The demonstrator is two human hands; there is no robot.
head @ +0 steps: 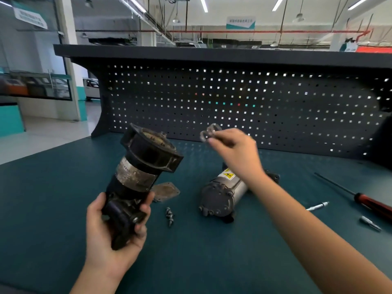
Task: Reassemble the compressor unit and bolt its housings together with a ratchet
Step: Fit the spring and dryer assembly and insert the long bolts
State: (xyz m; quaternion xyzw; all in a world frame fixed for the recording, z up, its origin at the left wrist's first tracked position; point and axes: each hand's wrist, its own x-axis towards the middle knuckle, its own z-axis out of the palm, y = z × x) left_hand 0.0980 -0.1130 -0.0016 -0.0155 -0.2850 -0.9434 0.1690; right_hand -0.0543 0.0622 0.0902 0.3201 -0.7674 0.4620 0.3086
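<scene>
Right hand (235, 151) pinches a small ring-shaped part (209, 131), blurred, raised just right of the open mouth of the black housing (146, 164). Left hand (114, 225) grips that housing by its near end, tilted, above the worktop (212, 262). Grey motor section (222, 194) lies right; loose bolts (169, 216) between. Judged step: seating internals before joining. Next: square the ring over the bore.

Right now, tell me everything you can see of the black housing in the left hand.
The black housing is a dark cylinder, seemingly metal, held tilted above the green mat. Its wide flanged open end points up and away, showing a brownish inside. A scuffed grey band wraps its middle. The left hand grips its blocky lower end, where a bolt head shows.
</scene>
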